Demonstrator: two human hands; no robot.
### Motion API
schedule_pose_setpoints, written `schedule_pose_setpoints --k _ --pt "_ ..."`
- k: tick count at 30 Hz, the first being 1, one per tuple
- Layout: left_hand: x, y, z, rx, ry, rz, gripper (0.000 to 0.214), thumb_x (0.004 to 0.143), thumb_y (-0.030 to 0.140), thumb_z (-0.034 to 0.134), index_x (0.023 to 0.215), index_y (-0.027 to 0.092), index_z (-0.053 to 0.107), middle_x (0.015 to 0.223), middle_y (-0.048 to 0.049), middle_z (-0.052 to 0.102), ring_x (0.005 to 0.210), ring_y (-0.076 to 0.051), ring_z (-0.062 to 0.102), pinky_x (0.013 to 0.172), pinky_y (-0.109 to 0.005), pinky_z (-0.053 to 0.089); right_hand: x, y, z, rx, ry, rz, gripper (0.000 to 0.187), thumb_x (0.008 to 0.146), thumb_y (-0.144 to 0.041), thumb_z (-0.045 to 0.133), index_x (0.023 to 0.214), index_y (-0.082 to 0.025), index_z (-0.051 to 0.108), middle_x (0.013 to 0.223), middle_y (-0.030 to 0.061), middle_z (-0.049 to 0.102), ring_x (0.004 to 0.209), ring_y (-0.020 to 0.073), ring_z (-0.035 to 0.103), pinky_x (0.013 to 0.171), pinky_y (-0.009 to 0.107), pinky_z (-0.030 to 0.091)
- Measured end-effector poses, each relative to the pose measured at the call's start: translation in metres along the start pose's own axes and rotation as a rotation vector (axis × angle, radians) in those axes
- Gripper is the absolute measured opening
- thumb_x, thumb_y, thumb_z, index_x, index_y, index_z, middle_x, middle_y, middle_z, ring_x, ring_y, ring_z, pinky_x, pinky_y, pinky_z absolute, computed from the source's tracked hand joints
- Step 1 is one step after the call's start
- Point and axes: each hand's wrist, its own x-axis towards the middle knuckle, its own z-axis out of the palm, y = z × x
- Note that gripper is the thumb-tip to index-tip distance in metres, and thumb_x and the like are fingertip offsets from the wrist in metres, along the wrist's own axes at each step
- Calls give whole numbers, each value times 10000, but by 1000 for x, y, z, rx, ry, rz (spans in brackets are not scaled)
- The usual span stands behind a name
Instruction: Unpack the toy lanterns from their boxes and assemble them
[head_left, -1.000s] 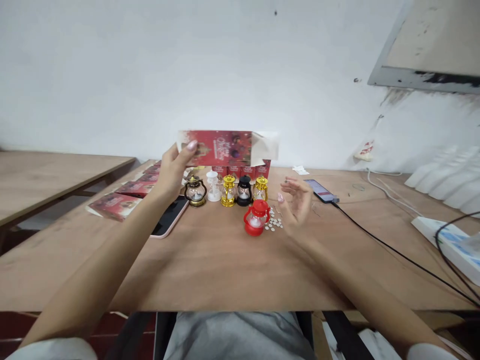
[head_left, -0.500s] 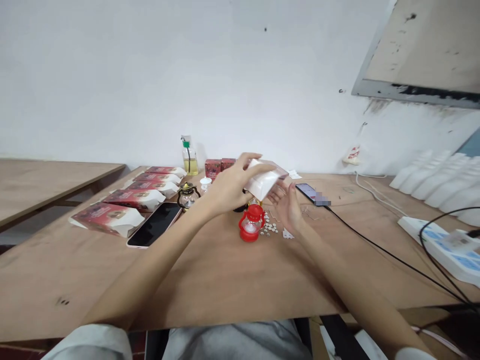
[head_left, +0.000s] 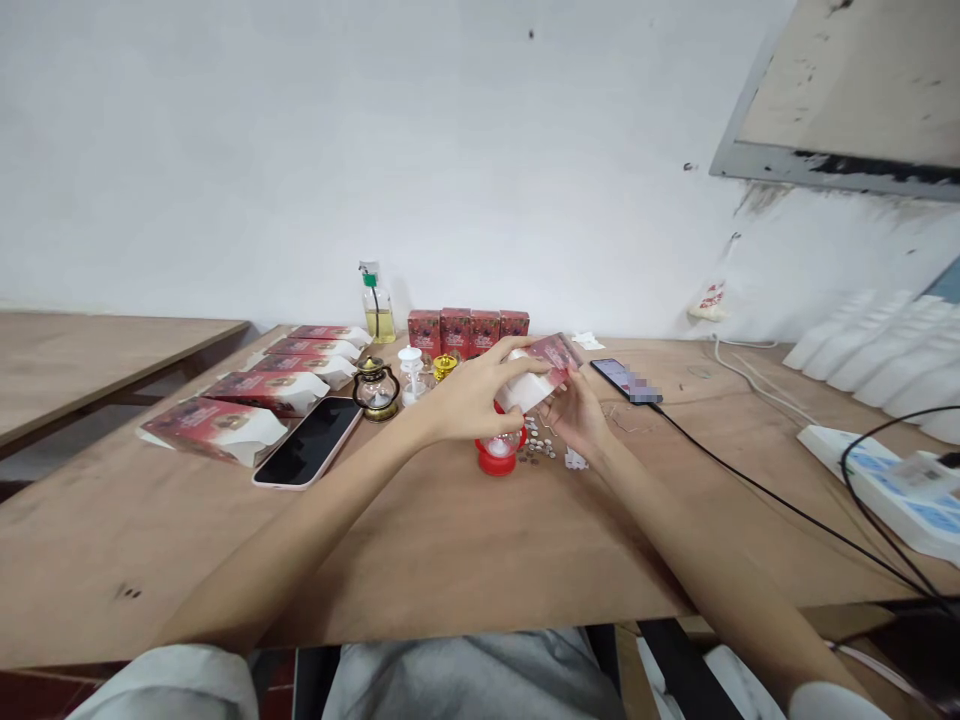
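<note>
One red-and-white carton (head_left: pixel 555 354), raised over the counter (head_left: pixel 450 560) and partly hiding the red lantern (head_left: pixel 496 463), is grasped by the fingers of both the left hand (head_left: pixel 474 395) and the right hand (head_left: pixel 583 418); light pressure near the edges should be used, so that its walls are not creased. Yellow liquid (head_left: pixel 382 328) is held in one clear bottle (head_left: pixel 383 301); the contents of four upright boxes (head_left: pixel 455 332) cannot be told.
</note>
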Motion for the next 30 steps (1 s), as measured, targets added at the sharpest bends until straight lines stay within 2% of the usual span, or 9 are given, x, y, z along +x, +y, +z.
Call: schedule_pose_setpoints --k 3,7,10,13,16,19,21,25,30 --pt "0 1 5 101 40 -21 539 646 83 511 1170 204 474 1389 -132 370 1075 -270 547 797 -407 515 -3 0 3 6 -1 -27 254 633 -318 771 794 -222 600 757 -62 678 677 97 633 625 204 565" --pt "3 -4 9 116 223 63 577 564 -22 416 1106 171 452 1296 -135 442 1189 -262 461 900 -432 475 -4 1 4 -14 -33 -60 258 658 -339 752 847 -231 614 823 -55 688 721 100 635 656 213 566" --pt "3 -9 3 37 356 92 526 580 -39 379 1056 173 455 1160 -105 524 1130 -210 503 914 -410 472 -2 0 1 -17 -13 -77 237 657 -355 749 807 -224 620 784 -44 680 700 109 628 629 214 563" --pt "2 -12 -7 3 263 115 518 651 -31 376 1115 185 451 1139 -81 550 1101 -170 521 906 -358 477 2 0 -2 -36 8 -92 239 667 -375 737 818 -226 626 799 -30 678 704 119 626 613 218 561" --pt "0 -14 -12 184 130 137 485 728 22 442 1185 185 449 1205 -108 536 1158 -200 494 897 -360 475 3 1 -4 -67 9 -104 229 705 -390 708 854 -236 627 845 -24 680 742 122 629 626 216 558" --pt "0 -16 -10 511 159 135 385 793 76 475 1168 166 492 1247 -137 541 1118 -247 537 848 -398 486 2 2 -2 -86 6 -113 244 722 -402 701 889 -240 629 863 -23 687 773 122 636 660 216 560" --pt "0 -18 -9 666 195 182 328 834 84 458 1145 167 519 1242 -117 570 1111 -243 553 886 -422 467 0 3 0 -78 -3 -107 272 718 -403 709 923 -243 628 911 -22 692 802 123 641 695 228 565" --pt "0 -20 -11 781 219 293 257 878 90 443 1096 152 564 1140 -84 649 1100 -198 578 950 -392 445 -1 4 2 -47 -12 -84 317 686 -380 739 948 -248 619 939 -29 694 796 115 646 686 220 566" --pt "-1 -11 -21 825 161 352 264 886 91 440 1105 125 582 1110 -75 667 1056 -197 611 879 -336 501 -1 3 2 -39 14 -71 323 668 -381 750 933 -246 622 898 -38 696 741 108 647 618 202 561"
